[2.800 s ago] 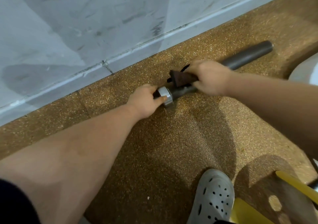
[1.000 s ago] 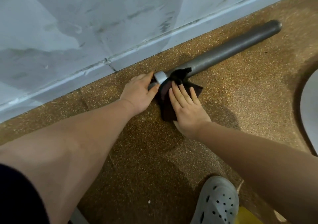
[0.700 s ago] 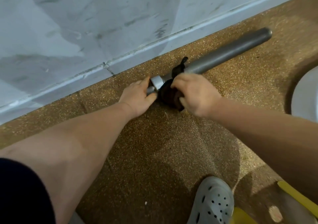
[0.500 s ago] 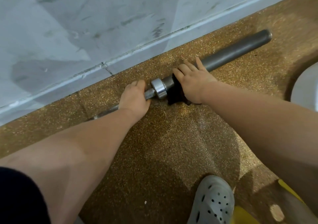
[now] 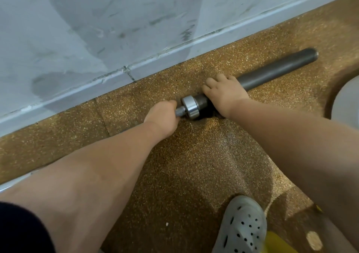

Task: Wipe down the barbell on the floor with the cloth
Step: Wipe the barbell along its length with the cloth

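Observation:
A grey steel barbell (image 5: 275, 68) lies on the speckled brown floor, running from lower left up to the right. Its shiny collar (image 5: 190, 107) sits between my hands. My left hand (image 5: 163, 117) grips the thin knurled shaft just left of the collar. My right hand (image 5: 225, 93) is wrapped over the thick sleeve right of the collar, pressing the dark cloth (image 5: 210, 114) around it. Only a dark edge of the cloth shows under my palm.
A grey-white wall with a pale skirting (image 5: 155, 60) runs close behind the bar. A curved white object (image 5: 347, 105) sits at the right edge. My grey perforated clog (image 5: 240, 227) and something yellow (image 5: 275, 243) are at the bottom.
My right hand took up the cloth from the floor, wrapped it over the sleeve beside the collar and now presses it there. My left hand stays on the shaft.

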